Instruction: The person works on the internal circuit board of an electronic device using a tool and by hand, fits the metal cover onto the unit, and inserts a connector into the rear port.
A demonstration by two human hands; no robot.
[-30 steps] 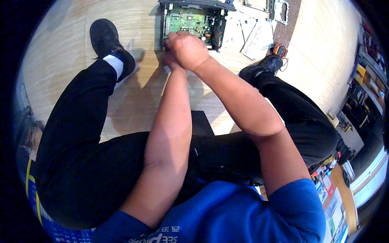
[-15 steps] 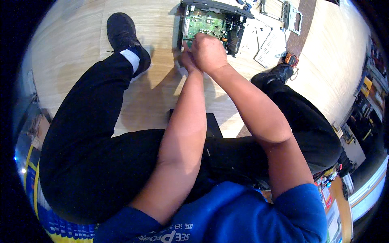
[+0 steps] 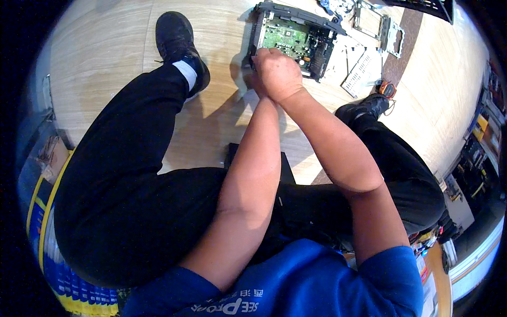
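Note:
An opened electronic unit with a black frame [image 3: 301,16] lies on the floor at the top of the view, its green circuit board [image 3: 285,38] bare. Over the unit's near left corner is my right hand [image 3: 279,74], closed, knuckles up. What its fingers grip is hidden. My left hand [image 3: 257,83] is tucked beneath and beside it at the same corner, wrists crossing close together. Mostly covered by the right one, its fingers cannot be made out.
Right of the unit lie a perforated metal plate [image 3: 357,75], thin metal strips and a metal bracket frame [image 3: 392,38]. An orange-and-black tool or meter [image 3: 387,89] sits by my right shoe [image 3: 369,107]. A dark flat object [image 3: 287,169] is partly under my left forearm.
The whole view has shifted, so the unit and floor parts appear farther right and lower. My hands stay at the unit's near left corner; the left one is now more covered.

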